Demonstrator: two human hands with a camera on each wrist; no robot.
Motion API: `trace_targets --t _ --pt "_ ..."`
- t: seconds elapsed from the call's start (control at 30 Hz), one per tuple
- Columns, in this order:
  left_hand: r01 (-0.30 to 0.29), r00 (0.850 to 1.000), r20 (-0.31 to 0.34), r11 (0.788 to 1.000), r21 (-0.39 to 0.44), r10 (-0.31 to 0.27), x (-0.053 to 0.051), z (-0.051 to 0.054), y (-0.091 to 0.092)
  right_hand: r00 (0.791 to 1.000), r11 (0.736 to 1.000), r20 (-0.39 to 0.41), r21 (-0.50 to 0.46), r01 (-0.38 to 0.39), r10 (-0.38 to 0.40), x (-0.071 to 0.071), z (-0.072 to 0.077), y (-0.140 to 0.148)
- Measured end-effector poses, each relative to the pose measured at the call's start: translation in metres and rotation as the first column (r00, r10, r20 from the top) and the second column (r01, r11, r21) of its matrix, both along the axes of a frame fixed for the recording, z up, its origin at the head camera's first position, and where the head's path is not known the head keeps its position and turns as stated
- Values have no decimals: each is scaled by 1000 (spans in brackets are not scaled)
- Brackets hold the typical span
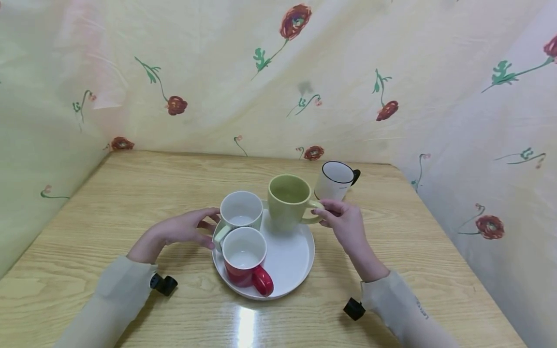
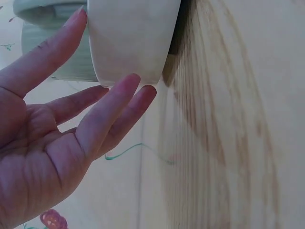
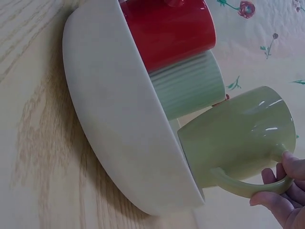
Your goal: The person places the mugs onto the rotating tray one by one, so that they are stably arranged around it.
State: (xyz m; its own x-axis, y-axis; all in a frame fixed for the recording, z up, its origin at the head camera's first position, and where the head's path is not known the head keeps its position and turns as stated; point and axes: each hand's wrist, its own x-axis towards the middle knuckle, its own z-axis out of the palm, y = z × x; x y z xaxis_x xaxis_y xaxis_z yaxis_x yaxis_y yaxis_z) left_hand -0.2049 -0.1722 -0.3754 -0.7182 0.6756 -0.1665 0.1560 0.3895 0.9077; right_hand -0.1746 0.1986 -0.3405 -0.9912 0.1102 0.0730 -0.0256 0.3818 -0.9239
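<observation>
Red mug (image 1: 245,257) and green mug (image 1: 241,210) seem settled in our dish (image 1: 288,263); our right hand (image 1: 345,224) grips the olive mug (image 1: 287,209) at one o'clock, left hand (image 1: 184,229) loose at nine; likely left: black-handled mug (image 1: 333,182) outside.

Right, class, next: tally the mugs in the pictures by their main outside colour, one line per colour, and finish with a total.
Green: 2 (olive green mug, pale green mug)
Red: 1 (red mug)
White: 1 (white mug with black rim and handle)
Total: 4
</observation>
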Motion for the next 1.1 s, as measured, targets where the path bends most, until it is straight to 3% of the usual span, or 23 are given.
trace_targets --t 0.27,0.67,1.1 --pt "31 999 37 997 68 -34 -2 -5 0 1000 1000 2 -11 14 -14 -1 -4 -5" --pt "35 999 6 999 25 -35 -2 -2 1 1000 999 13 -37 1 0 -4 -12 -13" --pt "48 998 39 998 50 -50 -1 -3 1 1000 998 -9 -59 -11 10 -6 -29 -14"
